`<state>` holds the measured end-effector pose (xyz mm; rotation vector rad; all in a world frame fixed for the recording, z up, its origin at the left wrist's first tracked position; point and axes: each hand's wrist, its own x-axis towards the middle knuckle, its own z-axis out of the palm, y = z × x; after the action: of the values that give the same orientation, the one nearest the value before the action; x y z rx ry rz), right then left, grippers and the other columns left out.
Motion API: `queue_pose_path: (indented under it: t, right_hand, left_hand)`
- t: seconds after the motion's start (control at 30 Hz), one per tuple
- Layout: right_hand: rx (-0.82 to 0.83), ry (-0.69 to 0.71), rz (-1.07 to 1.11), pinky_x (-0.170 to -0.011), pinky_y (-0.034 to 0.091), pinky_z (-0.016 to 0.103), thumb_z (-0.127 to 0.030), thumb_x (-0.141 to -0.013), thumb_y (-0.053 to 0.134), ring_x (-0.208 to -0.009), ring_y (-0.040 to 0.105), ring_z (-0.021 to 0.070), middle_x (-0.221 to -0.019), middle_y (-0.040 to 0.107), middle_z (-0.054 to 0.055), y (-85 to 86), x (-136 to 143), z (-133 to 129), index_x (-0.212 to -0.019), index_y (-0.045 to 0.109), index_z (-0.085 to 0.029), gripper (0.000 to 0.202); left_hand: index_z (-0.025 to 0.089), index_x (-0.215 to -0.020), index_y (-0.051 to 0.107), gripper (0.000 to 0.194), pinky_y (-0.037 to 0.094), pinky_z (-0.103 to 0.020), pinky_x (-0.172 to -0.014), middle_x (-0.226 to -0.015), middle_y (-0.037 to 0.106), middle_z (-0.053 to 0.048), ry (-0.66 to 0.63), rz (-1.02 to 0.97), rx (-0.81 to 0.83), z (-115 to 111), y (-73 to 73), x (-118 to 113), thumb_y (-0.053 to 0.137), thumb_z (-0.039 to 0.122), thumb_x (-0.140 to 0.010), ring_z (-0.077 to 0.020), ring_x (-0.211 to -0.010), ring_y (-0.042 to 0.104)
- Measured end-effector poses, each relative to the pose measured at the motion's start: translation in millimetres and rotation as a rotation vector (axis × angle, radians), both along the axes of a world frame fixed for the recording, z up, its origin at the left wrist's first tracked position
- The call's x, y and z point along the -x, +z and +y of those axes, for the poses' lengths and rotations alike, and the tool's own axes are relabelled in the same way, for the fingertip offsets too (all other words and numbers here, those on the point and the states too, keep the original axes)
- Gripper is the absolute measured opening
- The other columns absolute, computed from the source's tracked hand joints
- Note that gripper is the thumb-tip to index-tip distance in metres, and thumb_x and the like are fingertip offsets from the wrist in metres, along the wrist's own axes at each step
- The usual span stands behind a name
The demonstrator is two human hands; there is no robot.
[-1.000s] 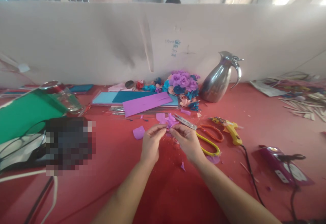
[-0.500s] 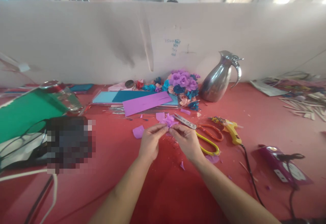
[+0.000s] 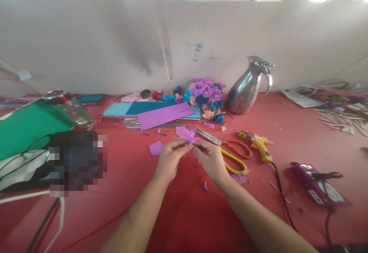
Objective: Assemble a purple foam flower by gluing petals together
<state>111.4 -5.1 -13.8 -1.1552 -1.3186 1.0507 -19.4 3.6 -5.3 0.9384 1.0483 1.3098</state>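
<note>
A purple paper flower (image 3: 189, 135) is pinched at its base between my two hands, petals facing away from me. My left hand (image 3: 170, 157) and my right hand (image 3: 211, 157) meet at the fingertips, which partly hide the flower's lower end. Just beyond my right hand lie scissors (image 3: 234, 165) with one yellow and one orange handle, blades pointing toward the flower. Loose purple paper pieces (image 3: 155, 148) rest left of my left hand, and a small purple scrap (image 3: 205, 186) lies between my forearms.
Finished paper flowers (image 3: 205, 92) are bunched at the back beside a metal jug (image 3: 244, 88). Purple and blue paper sheets (image 3: 165, 115) lie left of them. On the right are a yellow glue gun (image 3: 262, 148) and a purple power strip (image 3: 316, 188). A glass jar (image 3: 73, 109) lies tilted at left.
The flower has tilted slightly and sits a little lower behind my fingertips. My hands keep nearly the same place, fingers still pinched together.
</note>
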Motion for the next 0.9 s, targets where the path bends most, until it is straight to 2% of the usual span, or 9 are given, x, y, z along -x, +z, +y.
queue_pose_path:
  t: [0.2, 0.43, 0.6, 0.9]
  right_hand:
    - [-0.031, 0.030, 0.070, -0.074, 0.045, 0.030, -0.026, -0.077, 0.061, -0.075, 0.059, 0.0180, -0.078, 0.070, 0.002, 5.1, 0.2, -2.2, -0.085, 0.074, -0.021, 0.016]
    - [0.160, 0.079, 0.520, -0.070, 0.044, 0.030, -0.036, -0.079, 0.062, -0.067, 0.057, 0.0153, -0.072, 0.068, 0.002, 11.9, -0.5, -5.6, -0.080, 0.073, -0.021, 0.018]
    - [0.220, 0.036, 0.516, -0.068, 0.041, 0.028, -0.037, -0.069, 0.072, -0.066, 0.054, 0.0135, -0.067, 0.064, 0.001, 16.0, 1.1, -5.5, -0.073, 0.071, -0.019, 0.019]
    - [0.250, 0.031, 0.558, -0.055, 0.033, 0.025, -0.038, -0.064, 0.076, -0.052, 0.045, 0.0090, -0.055, 0.059, -0.003, 25.9, 0.2, -7.4, -0.064, 0.064, -0.018, 0.023]
  left_hand:
    - [0.021, -0.077, 0.077, 0.012, 0.046, -0.031, -0.083, -0.086, 0.070, -0.003, 0.058, 0.119, -0.174, -1.3, 2.7, 0.8, 0.075, 0.024, -0.065, -0.0199, -0.088, 0.061]
    - [0.020, -0.082, 0.077, 0.015, 0.049, -0.031, -0.076, -0.070, 0.071, 0.001, 0.149, 0.253, -0.217, 2.7, -6.4, 8.8, 0.071, 0.022, -0.069, -0.0188, -0.075, 0.063]
    - [0.020, -0.078, 0.078, 0.012, 0.050, -0.029, -0.073, -0.065, 0.070, 0.002, 0.130, 0.320, -0.253, 1.5, -4.8, 7.5, 0.069, 0.020, -0.069, -0.0182, -0.072, 0.064]
    - [0.020, -0.082, 0.077, 0.017, 0.051, -0.031, -0.074, -0.073, 0.073, 0.000, 0.146, 0.396, -0.272, -1.5, -4.3, 7.5, 0.066, 0.019, -0.069, -0.0200, -0.075, 0.065]
